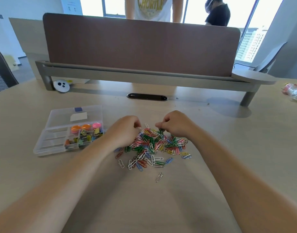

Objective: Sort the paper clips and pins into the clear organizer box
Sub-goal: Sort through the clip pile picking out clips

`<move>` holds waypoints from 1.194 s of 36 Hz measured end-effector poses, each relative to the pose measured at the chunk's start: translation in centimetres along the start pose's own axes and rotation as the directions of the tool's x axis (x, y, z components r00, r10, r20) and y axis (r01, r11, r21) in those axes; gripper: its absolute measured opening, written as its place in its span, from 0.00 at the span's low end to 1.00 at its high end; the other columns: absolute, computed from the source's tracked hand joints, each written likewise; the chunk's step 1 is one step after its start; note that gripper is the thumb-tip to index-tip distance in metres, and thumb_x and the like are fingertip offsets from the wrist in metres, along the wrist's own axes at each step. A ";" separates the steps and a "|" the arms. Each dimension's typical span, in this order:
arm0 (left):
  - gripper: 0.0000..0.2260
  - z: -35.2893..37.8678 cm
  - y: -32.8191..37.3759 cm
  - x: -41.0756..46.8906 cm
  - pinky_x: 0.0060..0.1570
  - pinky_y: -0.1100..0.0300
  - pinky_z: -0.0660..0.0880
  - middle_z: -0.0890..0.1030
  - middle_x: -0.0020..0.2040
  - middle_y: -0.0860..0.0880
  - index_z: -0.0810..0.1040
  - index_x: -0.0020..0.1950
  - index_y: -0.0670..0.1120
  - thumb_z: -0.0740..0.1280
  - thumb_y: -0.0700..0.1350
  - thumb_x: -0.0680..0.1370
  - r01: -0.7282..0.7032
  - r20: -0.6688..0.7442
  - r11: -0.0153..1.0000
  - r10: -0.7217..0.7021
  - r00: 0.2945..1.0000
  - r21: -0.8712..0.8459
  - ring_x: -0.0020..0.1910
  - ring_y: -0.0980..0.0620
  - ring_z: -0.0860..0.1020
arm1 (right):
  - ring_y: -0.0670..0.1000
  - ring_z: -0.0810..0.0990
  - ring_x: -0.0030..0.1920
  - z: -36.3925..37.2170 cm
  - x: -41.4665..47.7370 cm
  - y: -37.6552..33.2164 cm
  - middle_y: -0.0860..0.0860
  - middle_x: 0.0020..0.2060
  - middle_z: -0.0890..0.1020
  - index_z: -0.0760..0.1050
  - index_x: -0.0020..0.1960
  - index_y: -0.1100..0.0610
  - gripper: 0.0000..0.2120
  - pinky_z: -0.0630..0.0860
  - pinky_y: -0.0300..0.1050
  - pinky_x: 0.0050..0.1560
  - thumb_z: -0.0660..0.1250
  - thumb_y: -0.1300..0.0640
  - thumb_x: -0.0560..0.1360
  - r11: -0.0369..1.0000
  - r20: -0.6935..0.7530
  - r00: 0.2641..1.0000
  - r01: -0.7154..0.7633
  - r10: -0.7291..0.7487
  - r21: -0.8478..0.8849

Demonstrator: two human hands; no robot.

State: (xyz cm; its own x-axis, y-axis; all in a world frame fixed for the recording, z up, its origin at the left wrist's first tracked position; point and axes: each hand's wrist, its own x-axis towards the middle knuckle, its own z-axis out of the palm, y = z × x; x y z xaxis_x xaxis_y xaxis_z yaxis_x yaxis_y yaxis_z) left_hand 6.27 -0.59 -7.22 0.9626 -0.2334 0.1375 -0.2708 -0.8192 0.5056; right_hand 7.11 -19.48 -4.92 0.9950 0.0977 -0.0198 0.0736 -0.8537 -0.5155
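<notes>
A pile of coloured paper clips (154, 147) lies on the desk in front of me. My right hand (174, 125) hovers over the pile's far edge and pinches a few green clips (160, 131). My left hand (125, 130) rests on the pile's left side with fingers curled; what it holds is hidden. To the left stands the clear organizer box (43, 145) with its lid open. Its right compartments hold coloured binder clips (87, 137) and round push pins (84, 127). A single silver clip (159, 177) lies apart, nearer to me.
A brown divider panel (141, 44) on a grey rail closes off the desk's far side, with a cable slot (146, 97) before it. A white round gadget (61, 85) sits far left, a crumpled plastic bottle (293, 92) far right. Two people stand behind the divider.
</notes>
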 end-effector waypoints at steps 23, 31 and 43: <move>0.13 -1.5 -0.3 -3.3 0.37 0.59 0.66 0.76 0.45 0.52 0.77 0.56 0.48 0.71 0.51 0.75 0.074 0.120 0.983 -0.095 0.988 0.169 0.44 0.51 0.76 | 0.50 0.77 0.39 0.8 -2.6 -1.6 0.53 0.41 0.83 0.81 0.47 0.60 0.15 0.71 0.41 0.37 0.75 0.49 0.71 0.992 0.158 0.983 0.107 -0.095 -0.067; 0.11 -1.0 -1.0 -4.0 0.46 0.56 0.72 0.78 0.50 0.50 0.75 0.54 0.48 0.69 0.52 0.76 0.090 0.110 0.982 -0.110 0.988 0.168 0.49 0.50 0.76 | 0.49 0.75 0.39 2.1 -3.4 -1.9 0.54 0.45 0.82 0.79 0.47 0.59 0.13 0.68 0.40 0.34 0.77 0.52 0.70 0.986 0.211 0.975 0.103 -0.074 -0.133; 0.07 -1.1 -1.1 -4.1 0.44 0.58 0.71 0.78 0.51 0.50 0.76 0.55 0.48 0.61 0.45 0.79 0.018 0.097 0.990 -0.032 0.995 0.142 0.47 0.51 0.75 | 0.42 0.71 0.28 0.5 -3.3 -1.0 0.46 0.30 0.77 0.80 0.42 0.57 0.03 0.65 0.32 0.24 0.73 0.58 0.73 0.982 0.282 0.955 0.137 -0.095 -0.134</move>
State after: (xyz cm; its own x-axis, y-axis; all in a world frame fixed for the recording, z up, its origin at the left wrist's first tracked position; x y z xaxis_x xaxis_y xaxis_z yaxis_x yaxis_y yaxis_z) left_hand 2.66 1.82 -7.34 0.9656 -0.2572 0.0377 -0.2517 -0.8892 0.3819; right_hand 3.75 -18.72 -4.75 0.9241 0.3183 -0.2116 0.2173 -0.8929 -0.3943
